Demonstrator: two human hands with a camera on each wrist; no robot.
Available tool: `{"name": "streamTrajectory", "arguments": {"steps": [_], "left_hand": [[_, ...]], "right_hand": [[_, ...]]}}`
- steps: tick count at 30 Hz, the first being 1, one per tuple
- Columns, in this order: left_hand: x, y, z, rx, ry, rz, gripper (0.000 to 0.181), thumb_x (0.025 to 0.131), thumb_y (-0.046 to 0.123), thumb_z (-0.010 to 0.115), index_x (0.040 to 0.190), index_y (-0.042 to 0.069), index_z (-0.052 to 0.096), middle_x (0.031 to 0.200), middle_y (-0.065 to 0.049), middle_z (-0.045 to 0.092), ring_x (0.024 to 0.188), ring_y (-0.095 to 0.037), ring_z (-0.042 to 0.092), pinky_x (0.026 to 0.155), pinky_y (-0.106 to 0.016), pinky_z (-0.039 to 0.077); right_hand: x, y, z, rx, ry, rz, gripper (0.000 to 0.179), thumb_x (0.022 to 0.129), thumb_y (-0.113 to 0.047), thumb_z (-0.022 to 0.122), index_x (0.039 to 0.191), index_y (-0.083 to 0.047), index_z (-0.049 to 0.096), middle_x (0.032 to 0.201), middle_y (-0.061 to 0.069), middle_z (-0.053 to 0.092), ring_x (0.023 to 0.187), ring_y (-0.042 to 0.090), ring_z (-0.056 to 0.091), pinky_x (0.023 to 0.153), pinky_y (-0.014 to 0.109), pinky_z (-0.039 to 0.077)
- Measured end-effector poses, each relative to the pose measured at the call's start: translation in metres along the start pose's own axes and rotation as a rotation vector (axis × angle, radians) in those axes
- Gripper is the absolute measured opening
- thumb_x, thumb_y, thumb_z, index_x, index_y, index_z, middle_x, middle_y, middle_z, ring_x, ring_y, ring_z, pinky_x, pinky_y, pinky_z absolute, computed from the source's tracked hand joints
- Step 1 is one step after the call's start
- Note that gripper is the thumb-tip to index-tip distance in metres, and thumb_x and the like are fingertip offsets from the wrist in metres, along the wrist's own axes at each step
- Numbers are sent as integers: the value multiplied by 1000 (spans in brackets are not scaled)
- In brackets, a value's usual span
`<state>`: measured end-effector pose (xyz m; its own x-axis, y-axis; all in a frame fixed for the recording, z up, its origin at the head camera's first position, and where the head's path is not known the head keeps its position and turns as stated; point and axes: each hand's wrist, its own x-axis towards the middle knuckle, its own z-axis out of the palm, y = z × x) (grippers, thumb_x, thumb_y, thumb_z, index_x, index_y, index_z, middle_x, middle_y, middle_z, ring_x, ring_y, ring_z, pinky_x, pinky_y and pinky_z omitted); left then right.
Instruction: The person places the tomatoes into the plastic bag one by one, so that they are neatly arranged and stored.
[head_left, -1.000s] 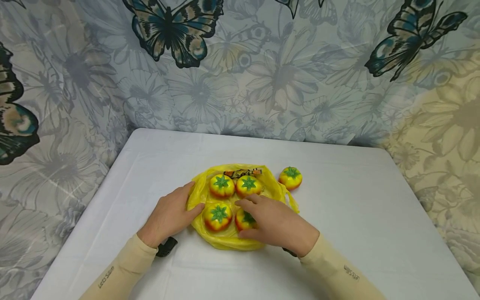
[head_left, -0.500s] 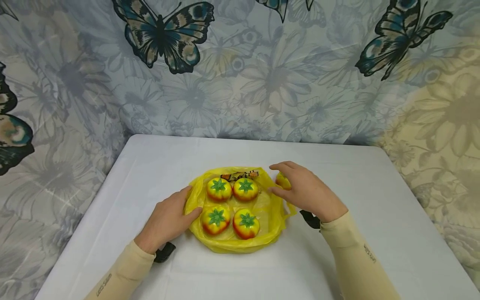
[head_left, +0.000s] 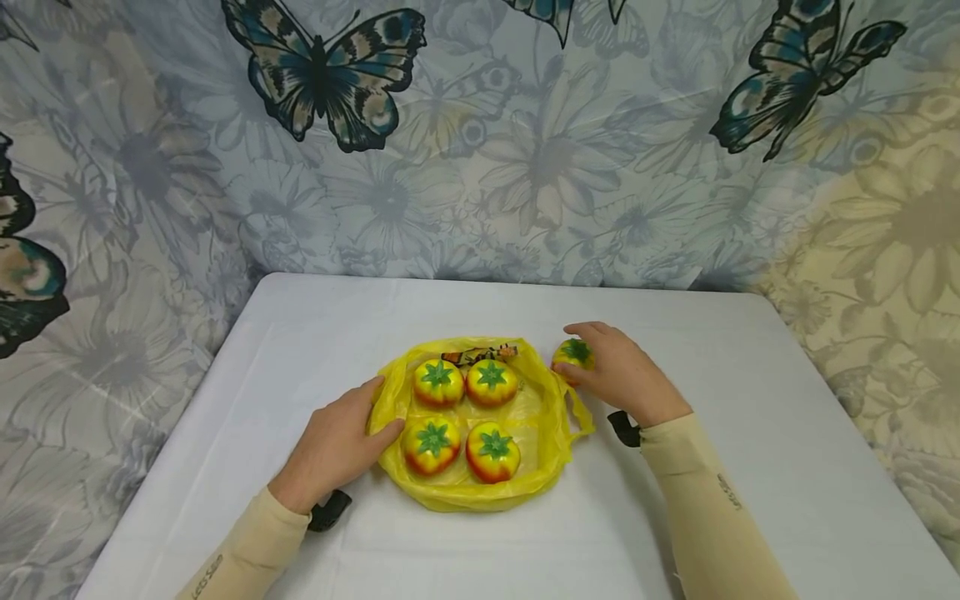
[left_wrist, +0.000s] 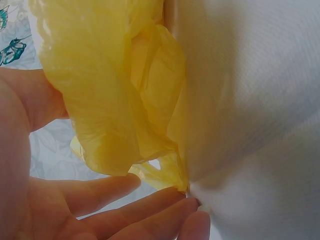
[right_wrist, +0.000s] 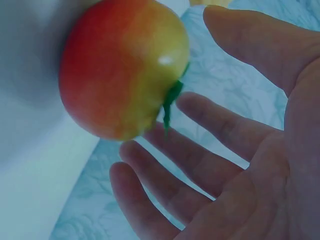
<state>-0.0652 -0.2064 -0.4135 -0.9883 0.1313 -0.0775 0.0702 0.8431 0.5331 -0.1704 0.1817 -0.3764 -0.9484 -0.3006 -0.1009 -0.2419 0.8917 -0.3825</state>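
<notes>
A yellow plastic bag point(head_left: 551, 462) lies spread with its mouth up, and several yellow-red toy tomatoes with green star-shaped tops, such as this near-left toy tomato point(head_left: 431, 457), sit inside. At the bag's left side my left hand point(head_left: 339, 442) holds the rim, thumb hooked over it and fingers along the outside. In the left wrist view the yellow film point(left_wrist: 105, 90) covers the thumb tip. Beyond the bag's right side, my right hand point(head_left: 626, 375) is around a separate toy tomato point(right_wrist: 120, 70). Its thumb point(right_wrist: 250, 37) stands apart from the toy, with the other fingers spread close by its green top.
A small dark-and-orange patterned piece point(head_left: 480, 354) lies at the bag's far inner side. One bag handle loop point(head_left: 579, 414) sticks out at the right, near the right hand. Behind the white-covered table point(head_left: 420, 304) stands a butterfly-patterned wall covering point(head_left: 480, 167).
My right hand has left the near-right toy tomato in the bag and moved right to the one outside. The left hand has stayed at the bag's rim. The head view has shifted slightly.
</notes>
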Motion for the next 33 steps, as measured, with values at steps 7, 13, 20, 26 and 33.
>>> {"name": "streamTrajectory", "arguments": {"steps": [7,13,20,26,33], "left_hand": [[-1,-1,1,5,2,1,79,105,44,67,166,2,39,159,-20,58,142,-41,61,115,-61,51],[-1,0,0,9,9,5,79,104,44,67,166,2,40,159,-21,58,142,-42,60,115,-62,51],[1,2,1,14,9,12,79,104,43,68,165,1,41,158,-21,59,142,-42,61,115,-61,52],[1,1,0,23,10,15,78,104,42,68,165,1,41,157,-21,60,141,-41,62,114,-61,52],[0,2,0,19,11,17,78,104,43,68,165,1,41,156,-21,60,140,-41,63,113,-61,53]], "right_hand": [[5,3,7,-10,-4,-8,67,103,-44,73,156,-7,55,159,22,55,146,46,53,119,66,45],[5,4,10,-14,-12,3,67,103,-43,73,157,-7,54,158,23,56,143,46,56,118,66,47],[5,7,13,-17,-23,11,66,103,-41,73,156,-6,54,157,25,56,139,46,59,115,65,50],[5,7,13,-31,-20,9,65,103,-41,73,156,-6,55,155,25,57,138,46,60,115,65,50],[3,7,8,-21,-16,26,67,102,-43,74,156,-7,55,158,24,55,139,46,59,115,66,50]]}}
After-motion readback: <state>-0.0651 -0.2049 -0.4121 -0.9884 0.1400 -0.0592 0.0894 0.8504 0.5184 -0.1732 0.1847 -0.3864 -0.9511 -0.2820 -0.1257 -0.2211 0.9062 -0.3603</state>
